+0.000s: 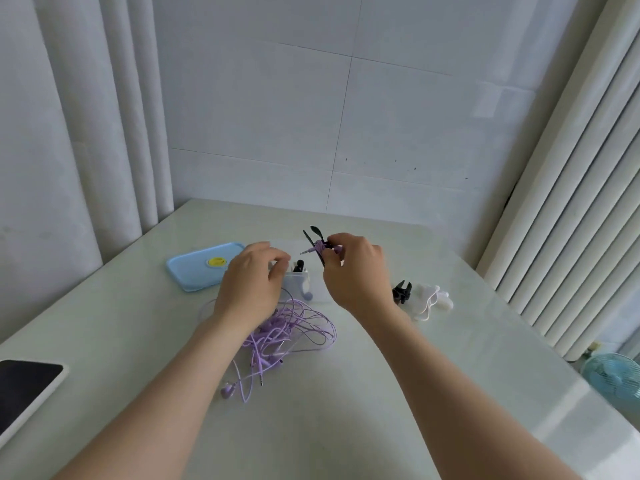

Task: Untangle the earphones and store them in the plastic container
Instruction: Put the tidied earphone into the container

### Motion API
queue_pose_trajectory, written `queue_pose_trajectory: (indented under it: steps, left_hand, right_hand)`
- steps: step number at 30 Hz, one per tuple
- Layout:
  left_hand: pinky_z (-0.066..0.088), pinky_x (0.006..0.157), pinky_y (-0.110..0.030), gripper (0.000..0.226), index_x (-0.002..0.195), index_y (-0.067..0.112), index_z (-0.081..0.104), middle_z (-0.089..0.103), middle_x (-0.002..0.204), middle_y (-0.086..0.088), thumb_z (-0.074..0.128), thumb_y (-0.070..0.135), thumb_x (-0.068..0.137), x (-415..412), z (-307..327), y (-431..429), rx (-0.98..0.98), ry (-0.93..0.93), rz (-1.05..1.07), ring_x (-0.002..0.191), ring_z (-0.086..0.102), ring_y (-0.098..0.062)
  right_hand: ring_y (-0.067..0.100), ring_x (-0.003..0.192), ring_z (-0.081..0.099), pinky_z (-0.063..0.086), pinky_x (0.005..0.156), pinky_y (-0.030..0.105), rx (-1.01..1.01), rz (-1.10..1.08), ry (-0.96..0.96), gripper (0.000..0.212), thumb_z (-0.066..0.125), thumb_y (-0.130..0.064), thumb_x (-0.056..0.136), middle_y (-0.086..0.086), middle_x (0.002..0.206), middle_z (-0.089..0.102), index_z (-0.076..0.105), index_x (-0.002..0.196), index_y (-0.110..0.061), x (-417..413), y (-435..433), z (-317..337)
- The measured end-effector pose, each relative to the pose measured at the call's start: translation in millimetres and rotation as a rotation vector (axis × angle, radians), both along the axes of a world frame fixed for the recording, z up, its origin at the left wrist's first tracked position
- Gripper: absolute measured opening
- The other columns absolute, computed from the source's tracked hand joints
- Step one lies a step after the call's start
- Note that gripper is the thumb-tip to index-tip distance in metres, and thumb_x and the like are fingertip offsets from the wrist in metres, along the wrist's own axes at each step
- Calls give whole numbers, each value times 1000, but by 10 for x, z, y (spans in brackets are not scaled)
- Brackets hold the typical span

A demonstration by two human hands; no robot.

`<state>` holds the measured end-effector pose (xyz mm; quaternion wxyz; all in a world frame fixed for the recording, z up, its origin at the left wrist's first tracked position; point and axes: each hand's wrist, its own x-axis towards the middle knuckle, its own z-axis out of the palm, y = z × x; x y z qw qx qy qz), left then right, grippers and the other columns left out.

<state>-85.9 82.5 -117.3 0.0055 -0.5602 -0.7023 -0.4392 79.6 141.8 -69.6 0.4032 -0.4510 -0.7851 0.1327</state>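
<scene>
Right hand pinches the earphone coil, judged light and limp, at its clip; adjacent left hand grips the plastic container.

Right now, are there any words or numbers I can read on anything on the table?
No text here can be read.
Yellow sticker on the blue lid: too small and blurred to read.
Dark screen at the left edge: shows nothing.
</scene>
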Motion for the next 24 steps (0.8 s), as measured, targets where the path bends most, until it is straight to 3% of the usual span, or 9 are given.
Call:
queue_pose_trajectory:
  steps: [2,7,11,16,18,20,21,24]
  left_hand:
    - [44,91,-36,19,99,15,79,73,115,-6,61,18,104,-4,-18,-27,31,-5,0,121,63,-28]
    - [44,101,-36,28,97,14,82,68,137,-12,65,35,103,10,-50,-38,9,0,20,132,60,-29]
    - [48,104,-41,25,99,23,82,68,138,-11,64,40,102,19,-87,-16,9,33,17,134,59,-28]
    - [49,97,-39,15,101,25,82,69,136,-9,70,32,99,50,-35,-54,5,65,34,128,62,-30]
    - [47,85,-35,7,95,26,79,69,117,-1,78,33,93,32,12,-81,53,33,42,110,66,-25]
    - [41,76,-32,13,91,26,72,57,107,3,81,34,89,23,82,-122,80,-24,100,90,63,-21]
    - [41,74,-33,15,88,24,69,55,102,3,80,35,89,15,116,-140,92,-49,146,84,62,-23]
    - [52,74,-41,31,71,19,61,65,74,1,60,37,96,-24,214,-208,61,-136,229,78,62,-34]
  right_hand:
    - [38,79,60,51,64,39,-32,-69,-160,19,57,-21,98,12,83,71,72,95,-12,-140,121,1]
    - [34,71,57,37,56,28,-178,-124,-388,15,67,-22,88,12,85,63,63,86,-8,-289,331,86]
    - [34,83,56,43,74,34,-214,-161,-487,15,65,-17,90,8,92,55,52,93,-11,-374,333,138]
    - [33,96,52,34,91,38,-318,-139,-602,10,58,-19,95,6,100,51,51,102,-15,-453,313,217]
    - [34,97,51,33,91,38,-331,-120,-594,6,56,-19,96,8,104,54,51,96,-15,-445,302,204]
    - [35,95,52,35,86,37,-245,-114,-544,8,55,-18,97,11,105,59,52,90,-14,-395,261,146]
    - [36,96,54,37,83,37,-153,-106,-490,5,54,-15,95,12,106,63,56,92,-12,-352,215,112]
    - [31,93,59,46,75,37,52,-38,-252,20,53,-9,87,7,98,69,67,101,-14,-154,-48,29]
